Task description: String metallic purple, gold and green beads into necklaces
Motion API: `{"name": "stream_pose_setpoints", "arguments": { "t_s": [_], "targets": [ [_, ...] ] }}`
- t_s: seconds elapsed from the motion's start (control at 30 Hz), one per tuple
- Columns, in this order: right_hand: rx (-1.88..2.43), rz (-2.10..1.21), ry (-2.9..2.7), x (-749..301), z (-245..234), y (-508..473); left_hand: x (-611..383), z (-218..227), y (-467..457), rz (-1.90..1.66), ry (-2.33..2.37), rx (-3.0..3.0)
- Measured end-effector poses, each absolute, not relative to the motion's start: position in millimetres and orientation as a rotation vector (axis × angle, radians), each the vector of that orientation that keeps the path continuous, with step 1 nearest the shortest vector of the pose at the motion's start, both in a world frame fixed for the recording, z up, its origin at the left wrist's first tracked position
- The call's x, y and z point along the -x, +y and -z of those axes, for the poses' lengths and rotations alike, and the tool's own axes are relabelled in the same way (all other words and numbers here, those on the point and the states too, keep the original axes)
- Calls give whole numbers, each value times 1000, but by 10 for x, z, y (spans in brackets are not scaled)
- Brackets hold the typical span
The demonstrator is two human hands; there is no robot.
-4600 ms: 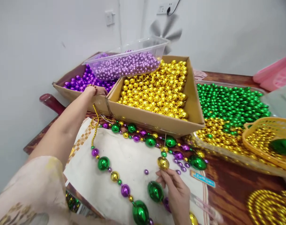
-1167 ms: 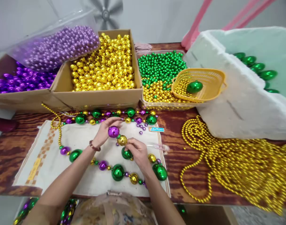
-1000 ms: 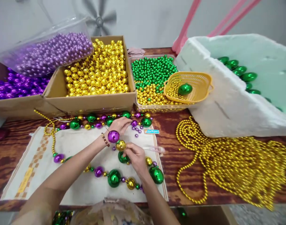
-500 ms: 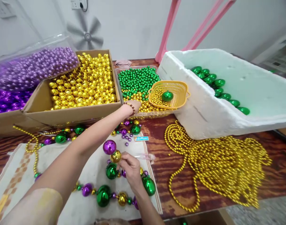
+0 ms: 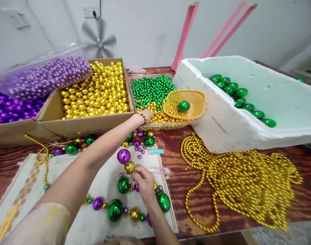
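Note:
My left hand (image 5: pixel 146 116) reaches over the front edge of the clear bin (image 5: pixel 170 123), at the small gold beads (image 5: pixel 155 114). Its fingers look curled, but the tips are hidden. Below, over the cloth, my right hand (image 5: pixel 143 180) is closed in a pinch on a bead string, beside a gold ball (image 5: pixel 129 167). A purple ball (image 5: pixel 124 156) sits at that string's upper end, with a bit of thread above it. A green ball (image 5: pixel 123 184) lies left of my right fingers. More strung balls, such as a large green one (image 5: pixel 115 210), curve across the cloth (image 5: pixel 76 228).
Behind stand a cardboard box (image 5: pixel 86 119) of gold balls and a bag of light purple beads (image 5: pixel 50 75). A yellow basket (image 5: pixel 200 105) holds a green ball. At right are a white foam box (image 5: pixel 203 129) and a heap of gold bead strands (image 5: pixel 249 187).
The whole view has shifted slightly, so things appear a little further right. My left hand stays at the bin and my right hand keeps its pinch on the string.

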State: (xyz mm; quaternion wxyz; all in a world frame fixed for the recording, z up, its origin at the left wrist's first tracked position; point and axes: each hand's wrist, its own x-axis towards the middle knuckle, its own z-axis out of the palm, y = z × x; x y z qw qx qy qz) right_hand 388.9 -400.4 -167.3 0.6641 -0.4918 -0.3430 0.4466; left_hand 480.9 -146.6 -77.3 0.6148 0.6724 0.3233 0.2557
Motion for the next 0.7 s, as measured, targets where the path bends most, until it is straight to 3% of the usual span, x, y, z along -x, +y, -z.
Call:
{"name": "stream_pose_setpoints", "arguments": {
  "t_s": [0.13,0.23,0.43,0.7],
  "targets": [
    [1089,-991,-765,-3891,1676,-4004,-4310,548,-1704,-587,672,-1633],
    [1092,-1002,-768,-3907,1656,-4004,-3676,507,-1948,-589,544,-1380],
    [1173,-1006,-805,-3919,1628,-3967,-2617,718,-2379,-809,569,-740],
    [1253,-1067,-960,-3897,1594,-3917,-2229,882,-2475,-999,590,-533]
  ]
}}
